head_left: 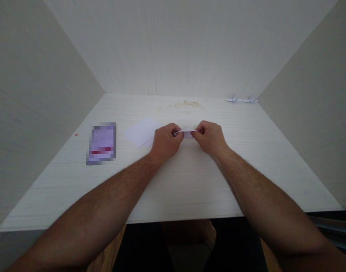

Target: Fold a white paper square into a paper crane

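Note:
A small folded white paper (187, 129) is stretched between my two hands above the middle of the white table (184, 181). My left hand (168, 140) pinches its left end between thumb and fingers. On the right end, my right hand (210, 136) grips it in the same way, fingers curled. Loose white sheets (143, 130) lie flat just left of my left hand, partly hidden behind it.
A blurred purple item (102, 143) with a dark edge lies at the left. Two small folded paper shapes (233, 99) (249, 100) stand by the back wall at right. Walls rise at the back and both sides. Brownish marks (191, 102) show near the back.

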`<state>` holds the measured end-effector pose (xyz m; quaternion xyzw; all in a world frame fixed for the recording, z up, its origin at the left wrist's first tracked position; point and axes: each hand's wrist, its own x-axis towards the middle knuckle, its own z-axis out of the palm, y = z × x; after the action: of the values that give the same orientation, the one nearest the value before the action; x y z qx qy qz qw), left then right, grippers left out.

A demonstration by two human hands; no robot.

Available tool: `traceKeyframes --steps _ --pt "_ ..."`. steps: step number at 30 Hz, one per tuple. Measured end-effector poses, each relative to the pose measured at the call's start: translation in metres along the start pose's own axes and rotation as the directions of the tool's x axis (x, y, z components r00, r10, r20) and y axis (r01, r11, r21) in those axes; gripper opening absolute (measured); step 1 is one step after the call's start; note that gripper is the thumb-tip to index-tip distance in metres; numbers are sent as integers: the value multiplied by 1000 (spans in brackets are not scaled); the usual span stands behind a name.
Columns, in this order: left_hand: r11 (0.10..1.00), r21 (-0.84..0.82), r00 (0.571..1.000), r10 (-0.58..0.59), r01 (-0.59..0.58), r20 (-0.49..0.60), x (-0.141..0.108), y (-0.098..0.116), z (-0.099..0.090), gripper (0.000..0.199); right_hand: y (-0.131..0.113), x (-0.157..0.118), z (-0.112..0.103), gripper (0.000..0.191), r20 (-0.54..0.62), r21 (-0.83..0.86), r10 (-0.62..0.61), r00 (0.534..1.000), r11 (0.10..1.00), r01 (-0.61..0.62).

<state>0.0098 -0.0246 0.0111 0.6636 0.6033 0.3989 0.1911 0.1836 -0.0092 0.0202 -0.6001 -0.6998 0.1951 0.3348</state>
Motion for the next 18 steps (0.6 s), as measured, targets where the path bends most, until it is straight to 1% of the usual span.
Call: traceKeyframes --steps 5,9,12,18 --pt "1000 -6 1000 -7 7 3 1 -1 0 14 2 2 0 16 39 78 19 999 997 -22" --pt "1000 -12 999 -16 16 29 1 -2 2 12 7 2 4 13 51 161 -4 999 987 -4" --pt "998 -52 998 -33 36 48 1 -4 4 10 9 2 6 13 52 202 -14 999 979 4" --pt "988 -133 996 -79 85 51 3 -8 6 8 9 2 5 9 87 256 21 996 966 -43"
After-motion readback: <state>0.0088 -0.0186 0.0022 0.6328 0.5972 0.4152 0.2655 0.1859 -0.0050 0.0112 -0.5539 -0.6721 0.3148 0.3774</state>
